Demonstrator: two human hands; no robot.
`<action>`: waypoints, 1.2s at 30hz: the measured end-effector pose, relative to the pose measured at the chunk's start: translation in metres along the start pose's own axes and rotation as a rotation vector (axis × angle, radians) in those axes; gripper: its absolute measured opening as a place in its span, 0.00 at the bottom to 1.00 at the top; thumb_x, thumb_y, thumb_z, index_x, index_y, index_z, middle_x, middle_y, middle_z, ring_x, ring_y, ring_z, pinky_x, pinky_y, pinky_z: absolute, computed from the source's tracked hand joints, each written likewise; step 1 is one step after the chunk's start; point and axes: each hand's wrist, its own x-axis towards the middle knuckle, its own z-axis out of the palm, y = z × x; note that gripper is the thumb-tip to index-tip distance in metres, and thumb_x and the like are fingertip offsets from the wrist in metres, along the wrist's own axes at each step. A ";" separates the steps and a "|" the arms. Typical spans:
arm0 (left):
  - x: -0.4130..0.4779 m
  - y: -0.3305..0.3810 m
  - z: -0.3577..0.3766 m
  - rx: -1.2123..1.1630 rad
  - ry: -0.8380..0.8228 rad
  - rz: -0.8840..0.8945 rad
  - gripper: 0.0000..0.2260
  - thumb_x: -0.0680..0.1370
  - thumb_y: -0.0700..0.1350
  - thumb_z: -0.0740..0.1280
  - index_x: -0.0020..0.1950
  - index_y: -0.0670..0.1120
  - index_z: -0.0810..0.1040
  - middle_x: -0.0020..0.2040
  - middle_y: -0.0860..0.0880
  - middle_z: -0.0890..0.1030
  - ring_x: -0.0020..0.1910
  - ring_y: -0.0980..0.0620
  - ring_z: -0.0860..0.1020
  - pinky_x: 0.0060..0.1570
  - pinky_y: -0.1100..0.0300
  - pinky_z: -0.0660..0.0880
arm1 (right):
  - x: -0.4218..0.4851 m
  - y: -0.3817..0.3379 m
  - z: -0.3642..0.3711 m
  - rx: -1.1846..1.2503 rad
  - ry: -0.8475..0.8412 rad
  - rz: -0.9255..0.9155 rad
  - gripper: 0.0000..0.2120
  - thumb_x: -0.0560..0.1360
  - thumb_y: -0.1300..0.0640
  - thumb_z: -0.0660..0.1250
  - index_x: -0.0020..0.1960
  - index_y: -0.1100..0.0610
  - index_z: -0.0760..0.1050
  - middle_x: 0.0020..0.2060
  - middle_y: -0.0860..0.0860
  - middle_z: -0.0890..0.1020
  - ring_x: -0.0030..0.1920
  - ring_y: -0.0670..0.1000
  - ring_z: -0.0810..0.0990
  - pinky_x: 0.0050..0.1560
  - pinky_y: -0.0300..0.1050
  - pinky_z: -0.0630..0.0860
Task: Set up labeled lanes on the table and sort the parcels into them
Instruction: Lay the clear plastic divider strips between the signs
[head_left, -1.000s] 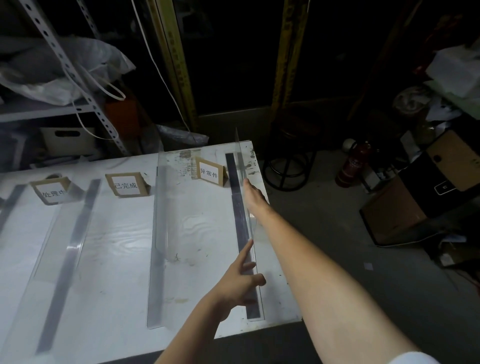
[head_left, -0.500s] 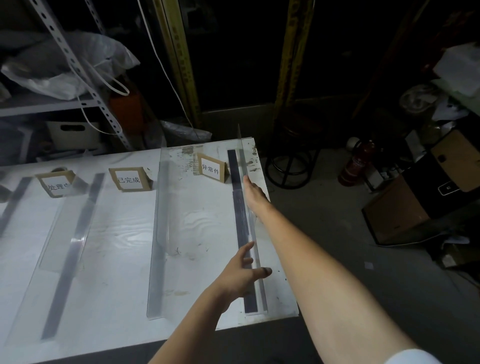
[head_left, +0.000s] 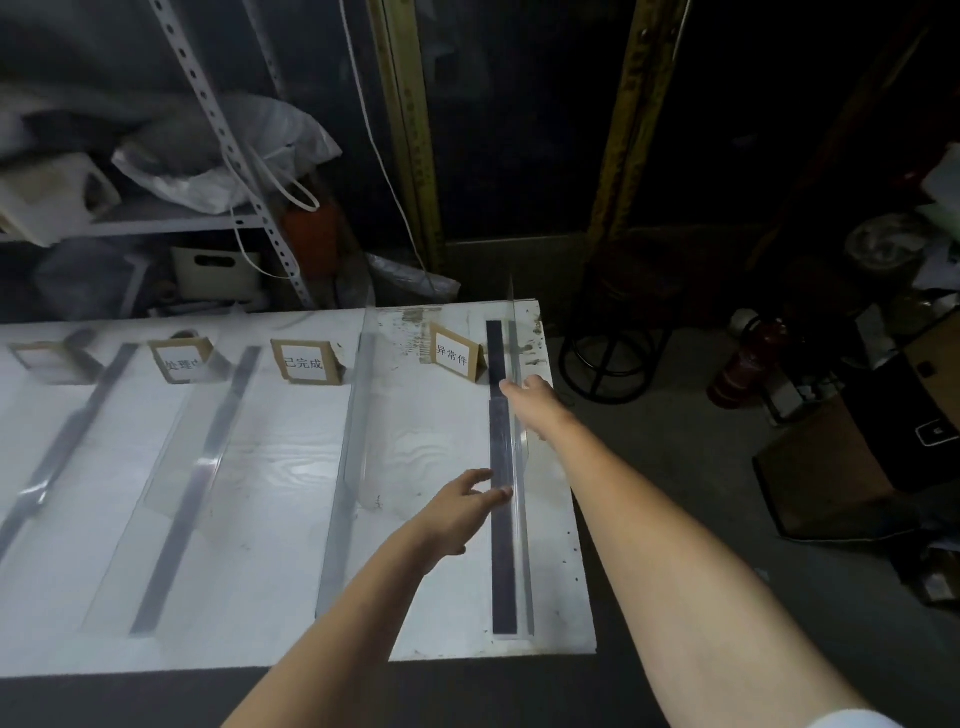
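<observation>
A white table (head_left: 270, 467) carries dark tape strips and upright clear dividers that form lanes. Folded cardboard label cards stand at the far end, the right one (head_left: 456, 357) beside the right-hand strip (head_left: 503, 571). The rightmost clear divider (head_left: 521, 545) stands along that strip near the table's right edge. My right hand (head_left: 537, 397) reaches far out and grips the divider's top edge. Nearer to me, my left hand (head_left: 460, 506) touches the divider's lower part with straight fingers. No parcels are in view.
Another clear divider (head_left: 353, 441) stands left of the right lane, and one more (head_left: 202, 441) further left. Two more label cards (head_left: 306, 362) (head_left: 181, 359) stand at the back. A metal shelf with bags (head_left: 218, 171) is behind the table. Boxes (head_left: 852, 457) and a red extinguisher (head_left: 740, 364) clutter the floor at right.
The view has swung left and shows more of the table. Both hands stay on the rightmost divider; the left hand's fingers have stretched out toward its base.
</observation>
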 end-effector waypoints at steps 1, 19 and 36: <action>0.000 0.004 -0.009 0.049 0.029 0.008 0.25 0.81 0.55 0.65 0.77 0.54 0.65 0.71 0.47 0.72 0.67 0.44 0.72 0.55 0.50 0.72 | 0.000 -0.005 -0.003 -0.032 0.013 -0.024 0.30 0.82 0.43 0.58 0.77 0.60 0.61 0.72 0.58 0.70 0.69 0.60 0.71 0.65 0.54 0.71; 0.116 0.103 -0.168 0.251 0.222 0.232 0.21 0.81 0.48 0.65 0.74 0.46 0.69 0.69 0.41 0.76 0.64 0.43 0.76 0.63 0.52 0.73 | 0.061 -0.096 0.041 -0.085 0.248 -0.099 0.24 0.80 0.43 0.60 0.71 0.54 0.70 0.63 0.56 0.80 0.60 0.59 0.79 0.61 0.54 0.76; 0.200 0.099 -0.185 0.230 0.084 0.201 0.22 0.82 0.43 0.61 0.77 0.46 0.64 0.67 0.41 0.77 0.65 0.40 0.74 0.63 0.46 0.76 | 0.101 -0.080 0.064 0.134 0.217 0.145 0.31 0.83 0.37 0.48 0.57 0.60 0.79 0.52 0.58 0.83 0.53 0.57 0.80 0.61 0.55 0.76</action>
